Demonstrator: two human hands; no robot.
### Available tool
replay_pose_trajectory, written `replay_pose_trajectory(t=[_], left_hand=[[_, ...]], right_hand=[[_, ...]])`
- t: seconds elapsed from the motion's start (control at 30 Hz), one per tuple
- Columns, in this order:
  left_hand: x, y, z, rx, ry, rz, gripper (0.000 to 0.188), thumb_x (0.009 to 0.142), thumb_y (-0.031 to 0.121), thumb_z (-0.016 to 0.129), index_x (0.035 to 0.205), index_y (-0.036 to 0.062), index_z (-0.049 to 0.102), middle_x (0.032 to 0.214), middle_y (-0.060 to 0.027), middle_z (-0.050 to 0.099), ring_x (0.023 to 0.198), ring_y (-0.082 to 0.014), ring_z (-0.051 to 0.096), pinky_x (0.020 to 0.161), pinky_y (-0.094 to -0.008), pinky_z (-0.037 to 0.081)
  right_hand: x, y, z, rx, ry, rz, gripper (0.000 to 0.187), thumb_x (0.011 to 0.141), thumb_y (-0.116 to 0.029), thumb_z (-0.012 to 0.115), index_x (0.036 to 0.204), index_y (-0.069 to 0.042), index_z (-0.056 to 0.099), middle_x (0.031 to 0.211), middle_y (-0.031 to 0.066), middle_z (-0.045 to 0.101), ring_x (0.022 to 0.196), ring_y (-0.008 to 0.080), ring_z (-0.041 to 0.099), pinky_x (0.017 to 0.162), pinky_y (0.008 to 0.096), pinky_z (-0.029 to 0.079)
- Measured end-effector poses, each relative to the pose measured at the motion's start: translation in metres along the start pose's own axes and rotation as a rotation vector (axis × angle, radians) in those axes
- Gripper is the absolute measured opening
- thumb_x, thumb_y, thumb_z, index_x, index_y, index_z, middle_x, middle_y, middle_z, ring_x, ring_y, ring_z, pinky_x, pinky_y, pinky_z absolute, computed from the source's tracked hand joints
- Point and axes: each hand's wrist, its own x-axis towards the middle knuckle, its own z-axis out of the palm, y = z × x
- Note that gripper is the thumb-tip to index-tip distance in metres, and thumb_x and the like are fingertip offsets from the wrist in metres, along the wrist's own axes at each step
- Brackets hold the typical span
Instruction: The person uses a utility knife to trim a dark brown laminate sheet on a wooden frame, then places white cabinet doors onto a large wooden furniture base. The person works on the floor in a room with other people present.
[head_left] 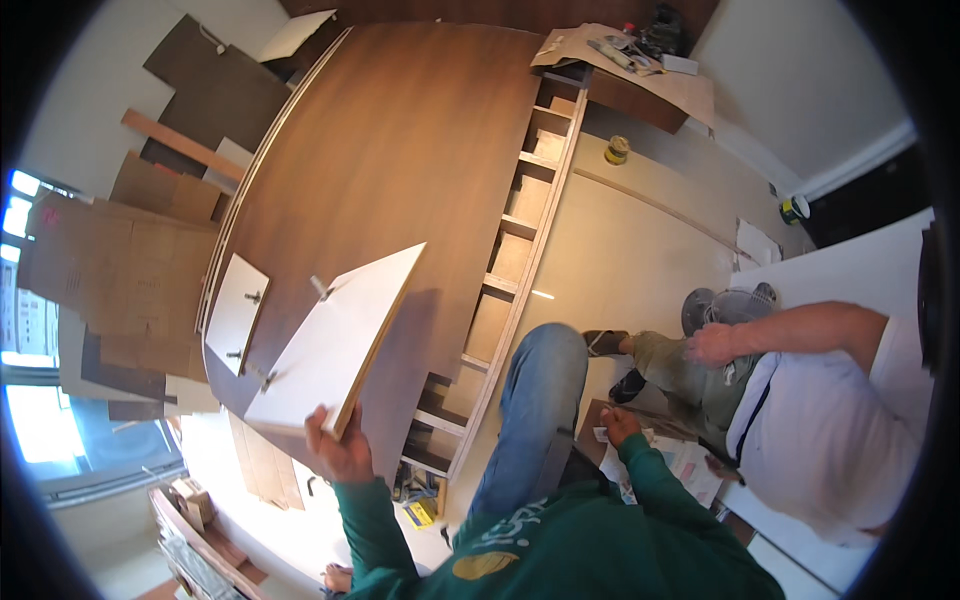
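A white cabinet door (pixel 345 325) with a brown edge and two metal hinges stands tilted above the large brown wooden panel (pixel 430 130). My left hand (pixel 342 452) is closed around its near corner, thumb and fingers on either side. Beyond it to the left, a smaller white door (pixel 238 312) with two hinges lies on the brown panel. My right hand (pixel 622 425) is held low beside my knee, over papers (pixel 685 462) on a brown surface. Its fingers are curled in, and what they hold, if anything, is too small to make out.
A slatted wooden frame (pixel 517 245) runs along the panel's right side. Close on my right sits another person (pixel 820 430). A small yellow can (pixel 617 150) stands on the floor. Cardboard sheets (pixel 150 260) lean at the left. Tools lie on a cardboard-topped surface (pixel 690 90) at the back.
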Motion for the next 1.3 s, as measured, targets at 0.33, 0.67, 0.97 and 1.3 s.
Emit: replay_pose_trajectory(t=[0.33,0.67,0.97,1.3], left_hand=[[0.054,-0.089,0.163,0.065,-0.113,-0.125,0.034,0.085,0.018,0.068,0.114,0.0039,0.058,0.105,-0.0108,0.066,0.091,-0.0286,0.072,0.074,-0.0432,0.066],[0.075,-0.162,0.357,0.023,-0.088,-0.353,0.041,0.085,0.017,0.067,0.122,0.0026,0.057,0.116,-0.0137,0.065,0.103,-0.0314,0.070,0.083,-0.0470,0.065],[0.062,-0.195,0.485,0.043,-0.197,-0.304,0.052,0.086,0.016,0.065,0.132,-0.0041,0.052,0.119,-0.0173,0.065,0.102,-0.0332,0.071,0.082,-0.0455,0.065],[0.064,-0.291,0.572,0.082,-0.072,-0.435,0.051,0.090,0.015,0.065,0.133,-0.0098,0.052,0.130,-0.0236,0.061,0.111,-0.0374,0.068,0.088,-0.0468,0.063]], right_hand=[[0.198,-0.127,-0.109,0.458,0.000,0.129,0.045,0.104,-0.044,0.057,0.111,-0.001,0.069,0.096,0.0101,0.073,0.078,0.0200,0.068,0.069,0.0358,0.055],[0.398,-0.292,-0.233,0.619,-0.270,0.259,0.058,0.102,-0.057,0.055,0.124,-0.004,0.062,0.101,0.0103,0.072,0.083,0.0187,0.069,0.068,0.0322,0.055],[0.465,-0.510,-0.278,0.921,-0.752,0.376,0.095,0.096,-0.070,0.054,0.154,0.001,0.033,0.133,0.0214,0.063,0.119,0.0328,0.064,0.099,0.0461,0.052],[0.604,-0.529,-0.260,1.079,-0.838,0.346,0.043,0.100,-0.026,0.069,0.137,-0.008,0.056,0.124,0.0077,0.068,0.109,0.0242,0.068,0.098,0.0444,0.054]])
